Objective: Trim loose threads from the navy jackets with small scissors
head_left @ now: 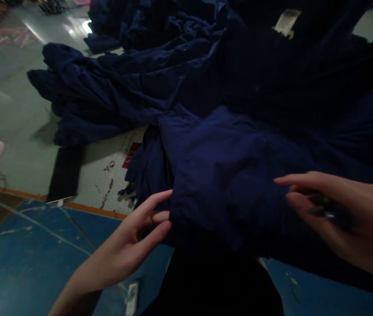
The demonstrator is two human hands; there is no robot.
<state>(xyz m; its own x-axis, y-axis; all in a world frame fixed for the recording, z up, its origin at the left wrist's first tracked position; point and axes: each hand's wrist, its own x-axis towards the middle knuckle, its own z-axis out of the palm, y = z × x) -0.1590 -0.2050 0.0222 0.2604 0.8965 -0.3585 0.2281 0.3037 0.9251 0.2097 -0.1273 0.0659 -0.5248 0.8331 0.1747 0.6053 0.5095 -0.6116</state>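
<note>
At the left hand (125, 245): fingertips and thumb are set against the left edge of the navy cloth (215, 171); whether it is pinched cannot be told.
At the right hand (347, 197): a small dark tool (328, 214), blurred, is clasped against the palm, while the forefinger is held out over the cloth.
Between the hands: the navy cloth is spread, slightly creased.
Just beyond the left fingertips: red pieces (130, 155) are partly covered by bunched cloth.
Farther beyond both hands: more navy garments (114, 83) are heaped on a pale table (97, 175); a white tag (287, 22) is seen on the dark fabric, well past the right hand.
Left of the left hand: a black strip (66, 173) is laid up to the table's orange edge.
Below the left hand: blue floor (24, 259) is seen.
</note>
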